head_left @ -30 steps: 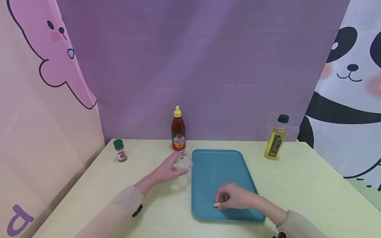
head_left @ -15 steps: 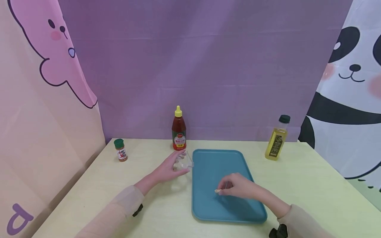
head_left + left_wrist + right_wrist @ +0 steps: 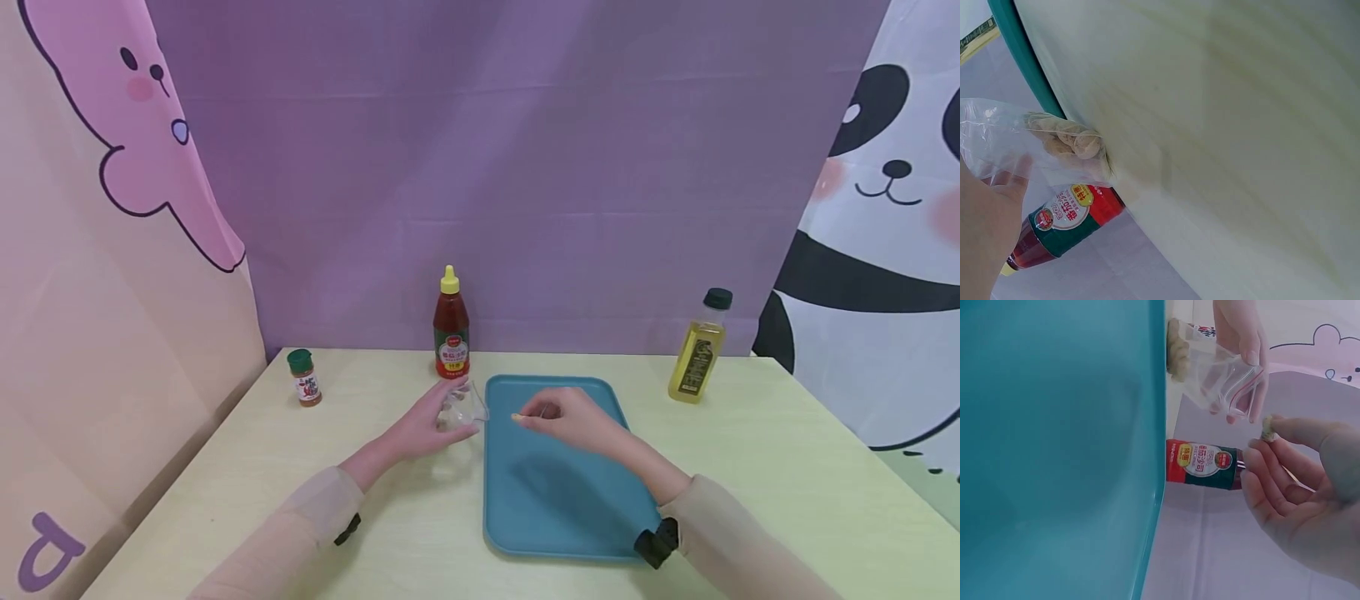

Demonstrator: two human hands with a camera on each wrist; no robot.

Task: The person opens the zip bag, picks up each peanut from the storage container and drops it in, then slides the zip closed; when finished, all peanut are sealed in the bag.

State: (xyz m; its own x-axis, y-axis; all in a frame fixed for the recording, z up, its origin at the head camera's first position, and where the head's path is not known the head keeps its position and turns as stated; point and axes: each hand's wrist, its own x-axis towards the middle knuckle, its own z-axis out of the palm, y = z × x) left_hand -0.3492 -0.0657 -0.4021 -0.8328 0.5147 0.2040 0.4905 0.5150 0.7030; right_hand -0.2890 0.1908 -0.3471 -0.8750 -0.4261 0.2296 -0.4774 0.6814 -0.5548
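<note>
My left hand (image 3: pixel 420 427) holds a clear zip bag (image 3: pixel 464 406) upright by its top, just left of the blue tray (image 3: pixel 517 508). Several tan, knobbly peanuts (image 3: pixel 1072 140) lie in the bottom of the bag in the left wrist view. Thumb and fingertips of my right hand (image 3: pixel 573 419) pinch a single peanut (image 3: pixel 1267 429) above the tray's upper left part, a short way right of the bag. In the right wrist view the bag's mouth, edged with a red line, faces that peanut and stands apart from it.
Behind the bag stands a ketchup bottle (image 3: pixel 452 333) with a yellow cap. A small green-capped spice jar (image 3: pixel 305 379) is at the back left, and an oil bottle (image 3: pixel 697 354) at the back right. A purple cloth (image 3: pixel 360 208) hangs behind the table.
My right hand has lifted the peanut off the tray's lower part and carried it up, forward and left toward the bag. My left hand and the bag have stayed in place.
</note>
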